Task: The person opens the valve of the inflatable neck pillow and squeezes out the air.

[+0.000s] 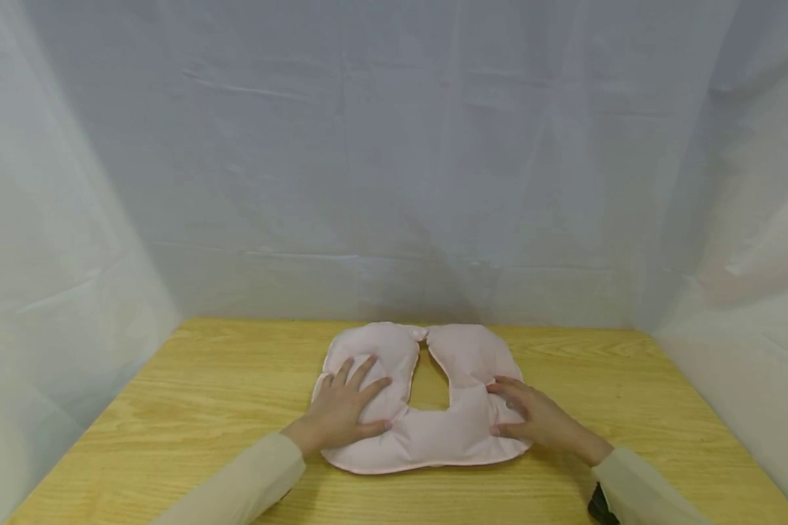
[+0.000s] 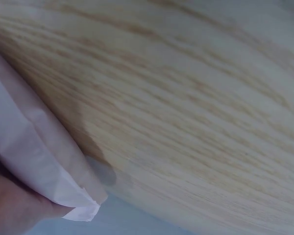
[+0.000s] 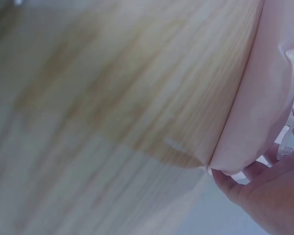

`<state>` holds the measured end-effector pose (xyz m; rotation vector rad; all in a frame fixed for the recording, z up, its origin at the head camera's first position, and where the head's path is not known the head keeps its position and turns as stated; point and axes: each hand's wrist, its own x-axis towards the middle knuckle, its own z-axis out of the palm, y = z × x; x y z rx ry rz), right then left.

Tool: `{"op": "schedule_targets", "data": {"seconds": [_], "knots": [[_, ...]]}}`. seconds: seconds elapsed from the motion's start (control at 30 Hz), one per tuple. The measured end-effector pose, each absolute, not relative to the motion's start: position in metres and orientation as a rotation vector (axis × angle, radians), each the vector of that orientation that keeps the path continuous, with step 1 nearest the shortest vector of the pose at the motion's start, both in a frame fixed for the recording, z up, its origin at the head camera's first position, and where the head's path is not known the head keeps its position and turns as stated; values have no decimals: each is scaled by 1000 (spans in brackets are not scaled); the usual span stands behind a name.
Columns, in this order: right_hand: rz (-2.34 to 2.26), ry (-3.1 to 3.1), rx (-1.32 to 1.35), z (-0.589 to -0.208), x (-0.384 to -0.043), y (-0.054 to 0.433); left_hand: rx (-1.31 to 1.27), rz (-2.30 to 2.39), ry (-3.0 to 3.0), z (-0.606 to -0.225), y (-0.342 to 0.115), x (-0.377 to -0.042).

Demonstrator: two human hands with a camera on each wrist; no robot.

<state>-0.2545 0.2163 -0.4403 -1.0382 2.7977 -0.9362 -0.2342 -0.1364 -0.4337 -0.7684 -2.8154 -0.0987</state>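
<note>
A pale pink inflatable neck pillow point(image 1: 433, 437), U-shaped and puffed up, lies on the wooden table with its two ends pointing away and nearly meeting. My left hand point(image 1: 341, 408) rests on the pillow's left arm, fingers spread wide. On the right side, my right hand point(image 1: 541, 419) touches the pillow, its fingers bent a little and its thumb apart from them. A clear plastic valve point(image 3: 285, 139) stands up between those fingers in the right wrist view. The left wrist view catches the pillow's seamed edge point(image 2: 39, 142) beside part of the left hand.
The wood-grain table point(image 1: 223, 386) reaches back to a pale hanging sheet point(image 1: 394, 168), with more sheeting on both sides. Below the right cuff shows a small dark object point(image 1: 602, 504).
</note>
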Motion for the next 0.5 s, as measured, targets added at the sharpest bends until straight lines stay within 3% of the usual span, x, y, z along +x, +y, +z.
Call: {"op": "schedule_targets", "data": {"seconds": [0.5], "knots": [[-876, 2826, -1054, -438, -254, 214, -780, -80, -2789, -435, -136, -235]]}}
